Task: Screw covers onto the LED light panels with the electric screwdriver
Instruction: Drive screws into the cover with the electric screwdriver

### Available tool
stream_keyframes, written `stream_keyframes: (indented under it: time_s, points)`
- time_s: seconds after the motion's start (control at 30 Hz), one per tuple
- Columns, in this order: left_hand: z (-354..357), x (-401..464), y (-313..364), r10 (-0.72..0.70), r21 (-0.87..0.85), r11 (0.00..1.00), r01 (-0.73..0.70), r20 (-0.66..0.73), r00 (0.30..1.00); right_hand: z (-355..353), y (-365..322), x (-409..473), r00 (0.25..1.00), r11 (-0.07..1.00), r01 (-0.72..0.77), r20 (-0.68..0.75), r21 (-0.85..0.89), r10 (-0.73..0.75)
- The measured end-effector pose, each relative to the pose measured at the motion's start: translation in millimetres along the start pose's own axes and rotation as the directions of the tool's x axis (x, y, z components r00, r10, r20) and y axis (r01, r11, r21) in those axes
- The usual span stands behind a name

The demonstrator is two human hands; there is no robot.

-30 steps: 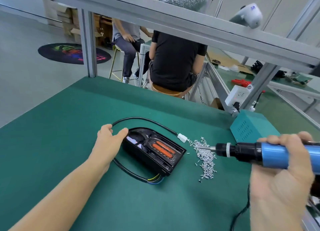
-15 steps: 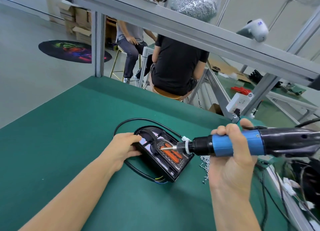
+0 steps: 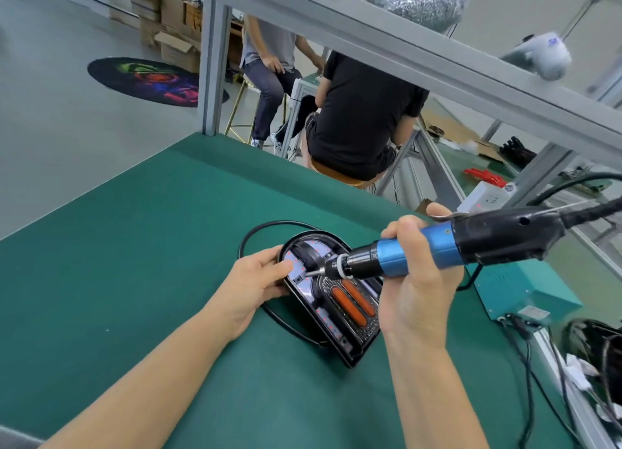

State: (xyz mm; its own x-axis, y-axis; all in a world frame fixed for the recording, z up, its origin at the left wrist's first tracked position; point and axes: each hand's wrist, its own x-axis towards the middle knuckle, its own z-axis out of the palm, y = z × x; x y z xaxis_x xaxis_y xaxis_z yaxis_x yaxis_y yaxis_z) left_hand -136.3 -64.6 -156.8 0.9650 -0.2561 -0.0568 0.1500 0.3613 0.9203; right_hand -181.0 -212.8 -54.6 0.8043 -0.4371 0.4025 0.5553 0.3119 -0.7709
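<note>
Electric screwdriver [image 3: 437, 250]: gripped in right hand [image 3: 415, 287], bit now brought from beside the panel onto it, likely seating a screw. LED light panel [image 3: 331, 297]: left hand [image 3: 255, 282] has closed onto its rim.

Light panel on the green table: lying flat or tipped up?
Flat: the light panel lies on the green table, steadied by the left hand.
</note>
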Motion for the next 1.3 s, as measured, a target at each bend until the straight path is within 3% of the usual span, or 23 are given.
stream_keyframes:
  time_s: [0.17,1.3]
  points:
    - [-1,2,-2,0.006,-0.024,1.0,-0.005,0.005,1.0,-2,7,1,0.999,0.992,0.032,0.014,-0.125,-0.03]
    - [1,1,-1,-0.012,-0.003,1.0,0.012,-0.013,1.0,-1,19,5,0.99,0.99,0.002,0.138,-0.139,0.018]
